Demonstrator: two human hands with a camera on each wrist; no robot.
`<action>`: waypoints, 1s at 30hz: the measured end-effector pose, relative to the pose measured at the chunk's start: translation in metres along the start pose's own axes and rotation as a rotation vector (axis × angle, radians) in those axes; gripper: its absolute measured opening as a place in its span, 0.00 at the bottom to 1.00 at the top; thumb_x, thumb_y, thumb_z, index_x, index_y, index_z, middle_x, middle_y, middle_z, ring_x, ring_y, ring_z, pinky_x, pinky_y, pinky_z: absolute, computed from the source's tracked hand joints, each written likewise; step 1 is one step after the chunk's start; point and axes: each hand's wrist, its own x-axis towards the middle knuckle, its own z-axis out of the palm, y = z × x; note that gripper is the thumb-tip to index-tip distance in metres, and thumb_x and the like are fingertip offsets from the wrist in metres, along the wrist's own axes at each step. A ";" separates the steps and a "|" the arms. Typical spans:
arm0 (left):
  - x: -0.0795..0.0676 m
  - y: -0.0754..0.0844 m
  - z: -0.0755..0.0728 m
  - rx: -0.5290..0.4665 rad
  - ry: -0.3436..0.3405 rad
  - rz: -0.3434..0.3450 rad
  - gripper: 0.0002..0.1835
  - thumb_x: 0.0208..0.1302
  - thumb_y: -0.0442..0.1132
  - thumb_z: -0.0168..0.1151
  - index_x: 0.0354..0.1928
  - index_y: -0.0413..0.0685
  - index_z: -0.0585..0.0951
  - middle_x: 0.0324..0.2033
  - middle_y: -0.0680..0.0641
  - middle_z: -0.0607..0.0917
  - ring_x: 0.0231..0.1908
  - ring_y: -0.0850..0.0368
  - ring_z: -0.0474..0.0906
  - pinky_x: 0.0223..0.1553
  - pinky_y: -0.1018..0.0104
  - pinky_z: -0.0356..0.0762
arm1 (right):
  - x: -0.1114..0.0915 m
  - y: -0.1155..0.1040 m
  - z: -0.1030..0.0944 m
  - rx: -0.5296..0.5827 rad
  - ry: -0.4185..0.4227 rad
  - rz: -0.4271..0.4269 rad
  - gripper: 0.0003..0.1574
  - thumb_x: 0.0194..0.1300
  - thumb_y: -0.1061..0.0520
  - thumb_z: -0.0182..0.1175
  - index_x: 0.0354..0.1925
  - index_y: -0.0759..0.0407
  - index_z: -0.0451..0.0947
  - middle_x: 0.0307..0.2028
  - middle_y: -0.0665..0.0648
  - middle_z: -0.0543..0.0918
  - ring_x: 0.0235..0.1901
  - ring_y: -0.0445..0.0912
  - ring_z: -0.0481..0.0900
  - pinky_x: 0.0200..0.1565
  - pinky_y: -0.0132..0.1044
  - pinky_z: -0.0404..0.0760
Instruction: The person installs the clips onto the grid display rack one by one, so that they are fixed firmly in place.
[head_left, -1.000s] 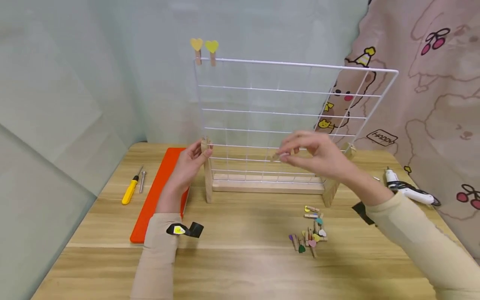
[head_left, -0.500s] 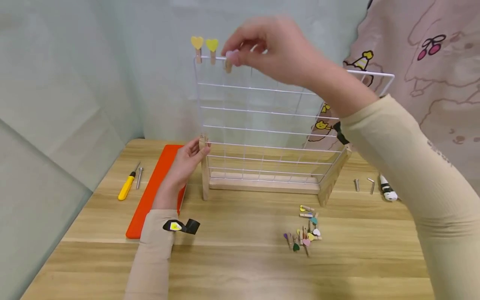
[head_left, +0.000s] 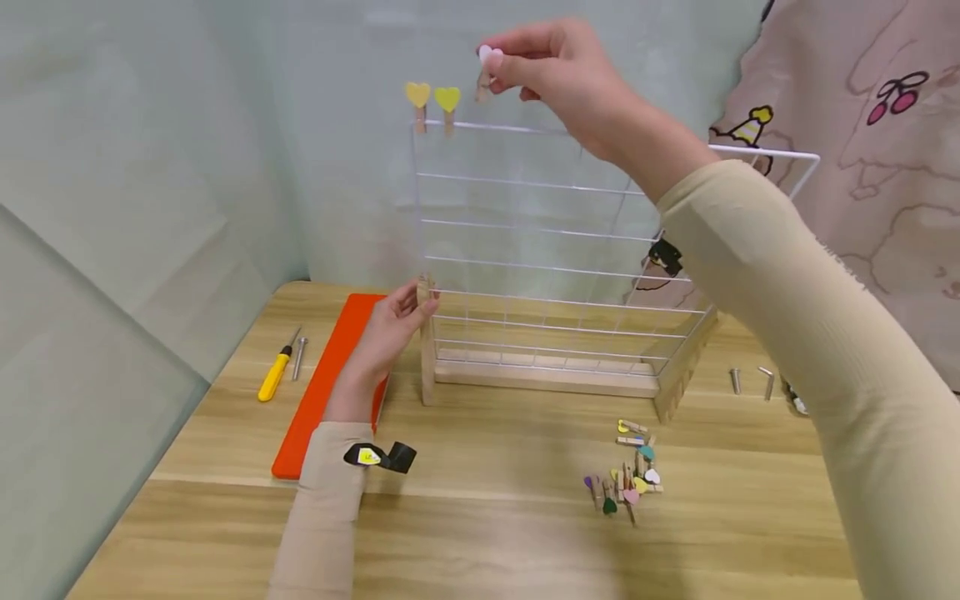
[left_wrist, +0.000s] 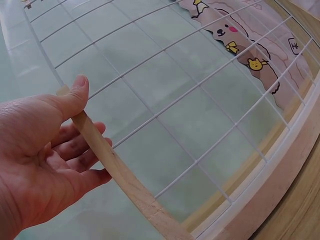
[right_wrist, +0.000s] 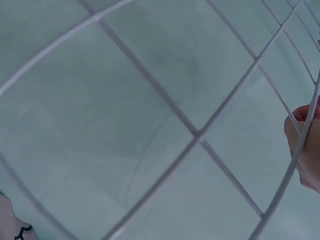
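My right hand [head_left: 558, 79] pinches a small wooden clothespin [head_left: 483, 83] with a pale heart on it, held above the top wire of a white wire grid [head_left: 543, 229]. Two clothespins with yellow hearts [head_left: 447, 100] are clipped side by side at that wire's left end, left of the held one. Lower down, my left hand [head_left: 393, 325] grips the upper end of the left wooden post [head_left: 427, 358]. In the left wrist view its thumb [left_wrist: 79, 95] lies over the post and the fingers are behind. The right wrist view is mostly grid wires.
Several heart clothespins [head_left: 626, 487] lie in a loose pile in front of the rack. A red-orange flat object [head_left: 318, 408], a yellow screwdriver [head_left: 275, 377] and a bolt [head_left: 299, 358] lie left. Metal pieces [head_left: 735, 381] lie right, partly near my sleeve.
My right hand has carried the clothespin up from in front of the lower grid to the top wire, then slightly higher above it. The left hand keeps its grip on the post.
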 end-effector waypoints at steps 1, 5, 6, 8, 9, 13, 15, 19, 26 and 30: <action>0.001 0.000 0.001 0.006 -0.004 -0.002 0.32 0.56 0.50 0.55 0.62 0.52 0.61 0.59 0.49 0.66 0.60 0.58 0.59 0.59 0.59 0.57 | 0.000 0.001 -0.001 0.019 -0.001 0.008 0.16 0.53 0.55 0.60 0.41 0.60 0.78 0.34 0.57 0.78 0.38 0.46 0.72 0.37 0.30 0.66; 0.002 0.002 0.003 0.004 0.001 -0.004 0.32 0.56 0.50 0.56 0.62 0.53 0.61 0.59 0.49 0.66 0.59 0.59 0.60 0.59 0.61 0.57 | -0.003 0.000 -0.003 0.024 0.004 0.034 0.16 0.52 0.55 0.61 0.40 0.60 0.78 0.33 0.56 0.78 0.38 0.46 0.71 0.37 0.31 0.66; 0.002 0.002 0.002 0.004 0.002 -0.005 0.32 0.56 0.50 0.56 0.62 0.53 0.61 0.59 0.49 0.66 0.59 0.59 0.60 0.59 0.61 0.58 | -0.004 -0.001 -0.002 0.014 0.006 0.034 0.16 0.51 0.55 0.61 0.39 0.60 0.78 0.33 0.56 0.78 0.37 0.45 0.70 0.38 0.31 0.66; 0.002 0.004 0.001 0.008 0.009 -0.010 0.32 0.56 0.49 0.56 0.62 0.52 0.60 0.59 0.49 0.65 0.59 0.59 0.59 0.59 0.61 0.58 | -0.006 -0.002 0.000 0.003 0.007 0.028 0.15 0.50 0.56 0.62 0.38 0.61 0.78 0.33 0.56 0.79 0.38 0.46 0.70 0.40 0.31 0.67; 0.001 0.005 -0.001 0.010 0.015 -0.011 0.32 0.56 0.49 0.56 0.63 0.52 0.60 0.59 0.48 0.65 0.59 0.59 0.59 0.59 0.61 0.58 | -0.006 -0.003 0.001 0.003 0.004 0.022 0.15 0.50 0.56 0.62 0.38 0.62 0.78 0.33 0.56 0.79 0.38 0.46 0.70 0.41 0.31 0.68; -0.002 0.006 -0.007 -0.005 0.037 -0.006 0.31 0.57 0.46 0.55 0.63 0.51 0.60 0.58 0.47 0.67 0.59 0.58 0.61 0.58 0.61 0.59 | -0.004 -0.004 0.007 -0.008 -0.015 0.008 0.14 0.49 0.57 0.63 0.36 0.63 0.78 0.32 0.57 0.79 0.39 0.48 0.71 0.44 0.31 0.70; -0.003 0.006 -0.009 -0.016 0.039 0.000 0.31 0.57 0.47 0.56 0.62 0.51 0.60 0.57 0.47 0.68 0.58 0.59 0.62 0.58 0.61 0.59 | -0.002 -0.005 0.009 -0.025 -0.020 0.005 0.14 0.48 0.56 0.64 0.35 0.63 0.79 0.32 0.57 0.79 0.39 0.48 0.72 0.45 0.31 0.71; -0.004 0.007 -0.010 -0.023 0.040 0.012 0.33 0.55 0.49 0.57 0.62 0.51 0.61 0.57 0.48 0.68 0.58 0.59 0.62 0.58 0.61 0.60 | 0.001 -0.006 0.010 -0.052 -0.029 -0.011 0.15 0.47 0.56 0.64 0.35 0.63 0.80 0.32 0.57 0.80 0.38 0.48 0.73 0.46 0.32 0.72; -0.004 0.008 -0.010 -0.035 0.043 0.008 0.31 0.55 0.48 0.57 0.61 0.51 0.62 0.56 0.48 0.69 0.57 0.59 0.63 0.57 0.61 0.60 | 0.000 -0.006 0.010 -0.059 -0.019 -0.012 0.14 0.44 0.57 0.66 0.32 0.63 0.81 0.31 0.57 0.81 0.36 0.48 0.75 0.45 0.32 0.72; -0.005 0.008 -0.009 -0.025 0.036 0.007 0.30 0.56 0.48 0.56 0.61 0.51 0.62 0.57 0.48 0.69 0.57 0.59 0.63 0.58 0.60 0.59 | -0.003 -0.006 0.010 -0.117 -0.023 0.005 0.15 0.43 0.55 0.66 0.32 0.62 0.81 0.31 0.57 0.81 0.35 0.48 0.76 0.45 0.33 0.73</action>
